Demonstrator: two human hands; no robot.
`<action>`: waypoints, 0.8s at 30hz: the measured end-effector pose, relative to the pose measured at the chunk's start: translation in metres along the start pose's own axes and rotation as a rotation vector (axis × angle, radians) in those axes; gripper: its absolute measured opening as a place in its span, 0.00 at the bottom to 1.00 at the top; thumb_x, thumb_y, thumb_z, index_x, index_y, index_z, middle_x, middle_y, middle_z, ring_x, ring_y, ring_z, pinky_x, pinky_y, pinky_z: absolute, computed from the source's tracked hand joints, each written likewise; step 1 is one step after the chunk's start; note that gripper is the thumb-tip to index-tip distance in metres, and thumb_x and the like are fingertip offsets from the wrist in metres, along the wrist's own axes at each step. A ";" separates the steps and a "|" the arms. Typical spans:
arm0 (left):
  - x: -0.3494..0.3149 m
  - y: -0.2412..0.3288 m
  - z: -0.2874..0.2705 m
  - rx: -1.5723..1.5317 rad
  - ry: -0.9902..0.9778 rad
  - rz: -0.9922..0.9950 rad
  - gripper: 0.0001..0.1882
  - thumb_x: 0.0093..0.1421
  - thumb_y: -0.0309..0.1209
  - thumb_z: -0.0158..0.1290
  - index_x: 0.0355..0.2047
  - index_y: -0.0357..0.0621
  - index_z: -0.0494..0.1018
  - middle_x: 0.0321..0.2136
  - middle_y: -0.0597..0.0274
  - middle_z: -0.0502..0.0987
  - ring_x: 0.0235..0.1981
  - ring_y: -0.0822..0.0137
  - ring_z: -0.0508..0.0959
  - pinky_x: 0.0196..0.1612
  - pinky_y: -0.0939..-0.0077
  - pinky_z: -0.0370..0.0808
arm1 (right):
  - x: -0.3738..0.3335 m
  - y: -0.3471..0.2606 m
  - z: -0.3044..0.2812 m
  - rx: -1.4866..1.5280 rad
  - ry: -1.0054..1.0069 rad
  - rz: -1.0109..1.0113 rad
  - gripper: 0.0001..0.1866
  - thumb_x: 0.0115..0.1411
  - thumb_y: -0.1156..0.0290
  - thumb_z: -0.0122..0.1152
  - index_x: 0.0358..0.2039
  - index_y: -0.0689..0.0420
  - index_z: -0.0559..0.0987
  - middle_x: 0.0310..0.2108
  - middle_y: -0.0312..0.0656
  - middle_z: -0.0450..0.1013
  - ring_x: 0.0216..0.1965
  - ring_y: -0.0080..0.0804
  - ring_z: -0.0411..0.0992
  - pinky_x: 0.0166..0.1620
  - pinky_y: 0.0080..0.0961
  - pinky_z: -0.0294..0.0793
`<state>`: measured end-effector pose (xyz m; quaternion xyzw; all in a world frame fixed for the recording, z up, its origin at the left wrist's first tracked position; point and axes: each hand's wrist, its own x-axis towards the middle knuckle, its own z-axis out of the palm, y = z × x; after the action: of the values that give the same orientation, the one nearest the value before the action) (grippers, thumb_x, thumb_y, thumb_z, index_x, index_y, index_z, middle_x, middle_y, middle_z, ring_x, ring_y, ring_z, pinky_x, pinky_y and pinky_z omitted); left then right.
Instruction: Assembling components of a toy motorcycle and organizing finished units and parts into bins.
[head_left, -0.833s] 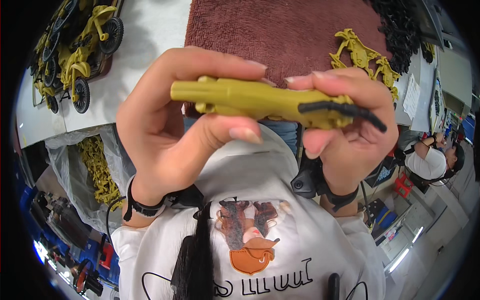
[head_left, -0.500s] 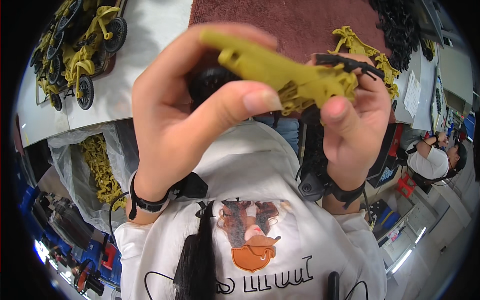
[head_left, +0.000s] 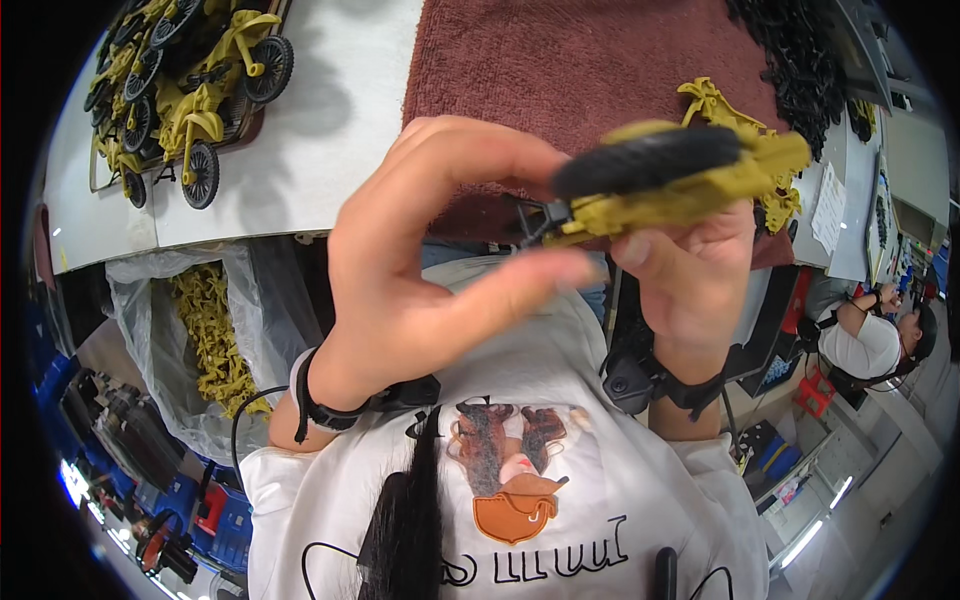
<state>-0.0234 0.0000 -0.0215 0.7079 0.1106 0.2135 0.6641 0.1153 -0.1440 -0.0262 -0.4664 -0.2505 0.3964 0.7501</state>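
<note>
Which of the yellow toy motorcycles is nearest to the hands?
The toy motorcycle in the right hand; the other motorcycles lie farther off, at the picture's upper left.

The toy motorcycle (head_left: 665,210) looks like smooth yellow plastic with a low sheen; its wheel (head_left: 645,163) is dark and matt, its texture blurred. Beneath lies a rough, matt terry-cloth towel (head_left: 560,60) on a smooth, pale surface (head_left: 330,150). The bag (head_left: 260,310) is thin, crinkled, glossy clear plastic; the shirt (head_left: 640,480), soft matt cloth.
</note>
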 end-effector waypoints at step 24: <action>-0.005 -0.018 0.003 0.367 0.159 0.528 0.17 0.55 0.40 0.60 0.33 0.39 0.72 0.27 0.58 0.73 0.27 0.68 0.69 0.30 0.73 0.59 | 0.002 -0.003 0.022 -0.821 -0.257 -0.508 0.20 0.55 0.68 0.67 0.43 0.64 0.71 0.40 0.52 0.71 0.35 0.35 0.74 0.35 0.24 0.76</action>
<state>-0.0243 -0.0034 -0.0407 0.8010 0.0117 0.4095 0.4366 0.1010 -0.1321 -0.0141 -0.5946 -0.5820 0.1241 0.5407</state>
